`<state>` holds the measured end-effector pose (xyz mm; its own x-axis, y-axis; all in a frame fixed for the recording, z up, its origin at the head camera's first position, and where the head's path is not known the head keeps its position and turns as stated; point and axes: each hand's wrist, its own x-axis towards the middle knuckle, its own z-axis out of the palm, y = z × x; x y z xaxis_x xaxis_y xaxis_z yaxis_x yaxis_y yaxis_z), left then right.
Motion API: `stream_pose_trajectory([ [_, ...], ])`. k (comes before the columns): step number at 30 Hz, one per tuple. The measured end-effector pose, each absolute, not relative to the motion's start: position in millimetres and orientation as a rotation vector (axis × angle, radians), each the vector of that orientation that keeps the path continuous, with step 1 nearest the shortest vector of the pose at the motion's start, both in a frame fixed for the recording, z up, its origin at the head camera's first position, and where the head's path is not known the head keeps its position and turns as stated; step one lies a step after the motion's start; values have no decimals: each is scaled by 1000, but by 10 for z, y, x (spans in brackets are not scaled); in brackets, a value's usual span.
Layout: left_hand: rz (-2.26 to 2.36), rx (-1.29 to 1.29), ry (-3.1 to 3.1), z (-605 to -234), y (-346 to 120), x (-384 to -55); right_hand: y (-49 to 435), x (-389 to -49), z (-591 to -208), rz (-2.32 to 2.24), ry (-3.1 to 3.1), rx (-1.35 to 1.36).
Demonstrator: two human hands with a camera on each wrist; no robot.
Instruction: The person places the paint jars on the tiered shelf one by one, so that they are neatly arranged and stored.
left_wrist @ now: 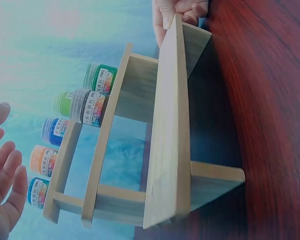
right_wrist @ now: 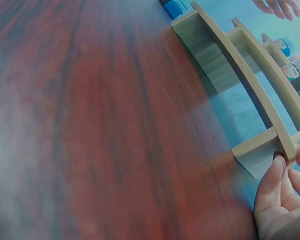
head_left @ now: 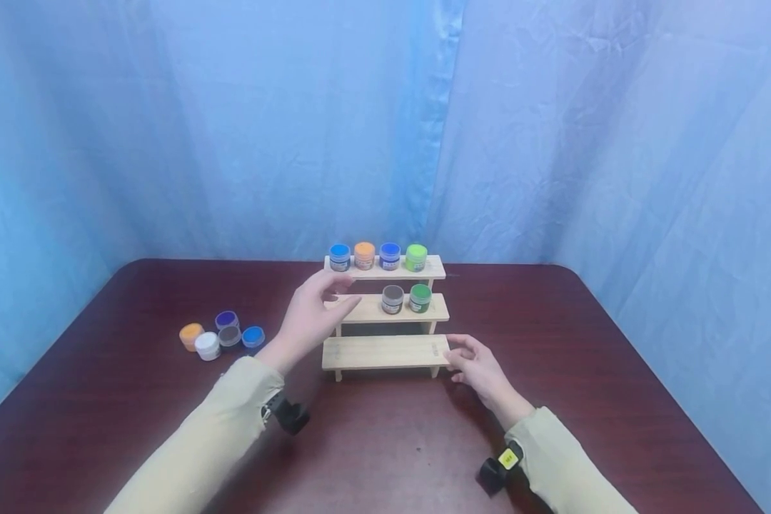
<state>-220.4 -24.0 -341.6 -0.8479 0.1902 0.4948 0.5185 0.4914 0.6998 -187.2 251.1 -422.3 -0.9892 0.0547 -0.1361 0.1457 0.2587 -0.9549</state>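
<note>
A three-step wooden display stand is on the table, bearing small paint jars. Blue, orange, violet-blue and light green jars line its top step. On the right half of the middle step are a dark grey-brown jar and a green jar. My left hand hovers by the left end of the upper steps, fingers spread and holding nothing; the left wrist view shows this hand apart from the jars. With thumb and fingers my right hand pinches the bottom step's right end.
Left of the stand, several loose jars are grouped on the dark red table: orange, white, purple, dark grey and blue. Blue curtains hang behind the table and at its sides.
</note>
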Motion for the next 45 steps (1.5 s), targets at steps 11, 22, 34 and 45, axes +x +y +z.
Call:
stream_pose_trajectory([
  [11, -1271, -568, -2356, -3500, -467, -2083, 2517, -1874, -4226, -1860, 2432, 195],
  [22, -1187, -551, -2337, -3540, -681, -2029, 2526, -1880, -4245, -1875, 2420, 198],
  [34, -1115, -525, -2379, -3564, -922, -2021, 2519, -1869, -4241, -1887, 2407, 201],
  [45, -1102, -471, -2421, -3640, -1112, -2014, 2523, -1881, -4233, -1889, 2402, 192],
])
